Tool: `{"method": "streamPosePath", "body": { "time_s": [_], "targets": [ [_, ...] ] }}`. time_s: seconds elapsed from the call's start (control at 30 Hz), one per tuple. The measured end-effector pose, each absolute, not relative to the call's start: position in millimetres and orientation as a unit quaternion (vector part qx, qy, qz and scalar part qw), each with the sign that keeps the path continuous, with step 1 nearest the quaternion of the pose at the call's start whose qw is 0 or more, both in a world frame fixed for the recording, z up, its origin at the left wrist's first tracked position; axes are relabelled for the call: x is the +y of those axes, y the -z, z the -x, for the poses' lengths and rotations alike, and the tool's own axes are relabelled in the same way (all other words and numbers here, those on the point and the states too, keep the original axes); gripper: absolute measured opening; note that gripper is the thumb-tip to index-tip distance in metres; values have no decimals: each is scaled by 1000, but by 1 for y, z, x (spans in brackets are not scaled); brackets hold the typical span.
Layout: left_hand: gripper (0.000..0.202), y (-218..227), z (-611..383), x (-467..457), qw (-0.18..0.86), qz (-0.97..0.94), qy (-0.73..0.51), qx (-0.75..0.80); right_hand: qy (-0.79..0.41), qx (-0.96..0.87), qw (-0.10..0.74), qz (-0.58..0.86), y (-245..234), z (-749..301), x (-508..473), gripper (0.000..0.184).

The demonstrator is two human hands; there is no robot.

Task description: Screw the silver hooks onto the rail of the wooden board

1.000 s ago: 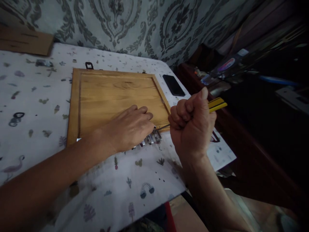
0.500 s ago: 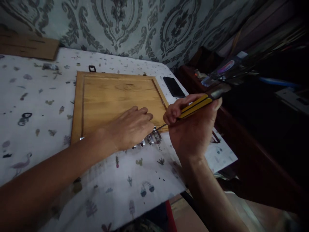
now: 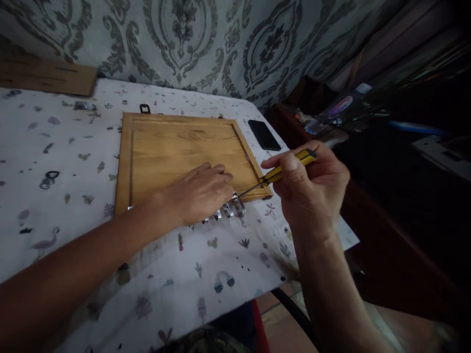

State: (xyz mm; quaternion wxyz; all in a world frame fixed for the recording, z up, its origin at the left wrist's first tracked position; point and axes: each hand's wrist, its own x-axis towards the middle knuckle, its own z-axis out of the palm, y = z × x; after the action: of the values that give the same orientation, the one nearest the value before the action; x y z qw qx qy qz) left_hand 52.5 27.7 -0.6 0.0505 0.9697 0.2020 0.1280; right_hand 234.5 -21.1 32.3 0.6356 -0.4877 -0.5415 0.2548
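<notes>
A framed wooden panel [image 3: 184,147] lies flat on the table. Along its near edge runs a metal rail with shiny hooks [image 3: 228,210] that jut toward me. My left hand [image 3: 200,193] presses down over the rail and panel edge, fingers curled; its thumb and part of the rail are hidden beneath. In my right hand [image 3: 312,181] is a yellow and black screwdriver [image 3: 274,174], gripped by the handle between thumb and fingers. Its shaft slants down to the left, the tip at the right end of the rail, close to my left fingertips.
A black phone [image 3: 264,135] lies right of the panel. Loose dark metal pieces [image 3: 49,179] sit on the patterned tablecloth [image 3: 176,274]. Cardboard [image 3: 47,76] stands at the back left against the wall. A plastic bottle [image 3: 336,110] lies beyond the table's right side.
My right hand has rolled over on the screwdriver, from palm turned up with the thumb at the handle's end to thumb and fingers round the handle. My left hand stays on the rail.
</notes>
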Motion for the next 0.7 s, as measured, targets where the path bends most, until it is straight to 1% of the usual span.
{"method": "streamPosePath", "body": {
  "time_s": [0.1, 0.2, 0.27, 0.33, 0.43, 0.53, 0.7],
  "targets": [
    [25, 2, -52, 29, 60, -970, -131, 196, -287, -563, 622, 462, -35, -240, -25, 39],
    [24, 2, -51, 30, 73, -970, -126, 192, -299, -600, 592, 447, -37, -247, -29, 41],
    [23, 1, -52, 31, 73, -972, -111, 194, -306, -611, 575, 449, -38, -250, -31, 38],
    [21, 0, -53, 31, 68, -973, -92, 199, -309, -609, 576, 449, -39, -251, -32, 33],
    [22, -2, -53, 32, 66, -974, -81, 203, -292, -591, 602, 451, -41, -249, -32, 29],
    [24, -4, -53, 31, 72, -974, -86, 198, -290, -577, 605, 465, -43, -246, -32, 33],
    [25, -6, -53, 30, 94, -968, -83, 216, -330, -594, 576, 454, -45, -248, -35, 36]
  ]
}}
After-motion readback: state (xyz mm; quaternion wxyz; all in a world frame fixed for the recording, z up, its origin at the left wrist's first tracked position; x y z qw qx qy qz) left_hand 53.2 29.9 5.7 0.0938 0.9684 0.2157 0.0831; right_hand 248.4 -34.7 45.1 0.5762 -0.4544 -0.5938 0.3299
